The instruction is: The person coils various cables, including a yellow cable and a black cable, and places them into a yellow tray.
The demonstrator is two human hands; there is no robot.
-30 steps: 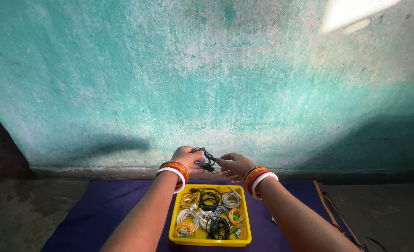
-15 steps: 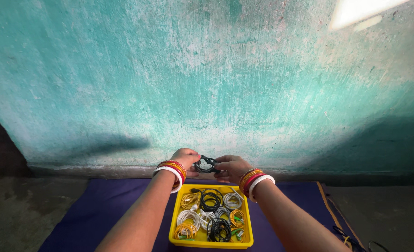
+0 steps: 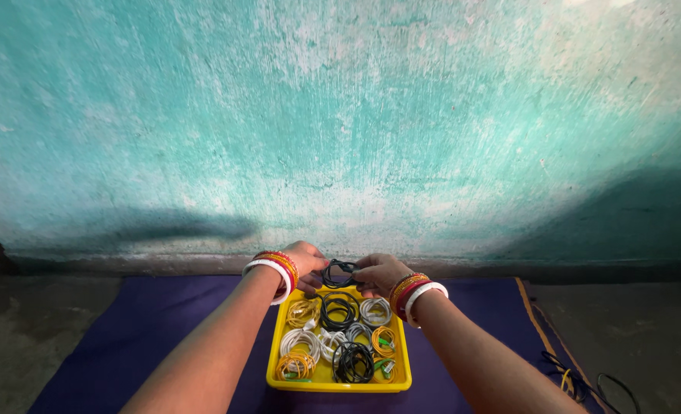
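Low in the middle of the frame, the left hand (image 3: 304, 261) and right hand (image 3: 379, 273) pinch a coiled black cable (image 3: 339, 274) between them, above the far end of a yellow tray (image 3: 339, 383).

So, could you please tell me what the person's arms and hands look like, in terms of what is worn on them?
Both forearms are bare, with no sleeves in view. The left hand has a stack of bangles at the wrist: red and golden ones, then a broad white one nearest the elbow. The right hand wears a matching stack. No gloves show.

no packages, labels, signs or screens
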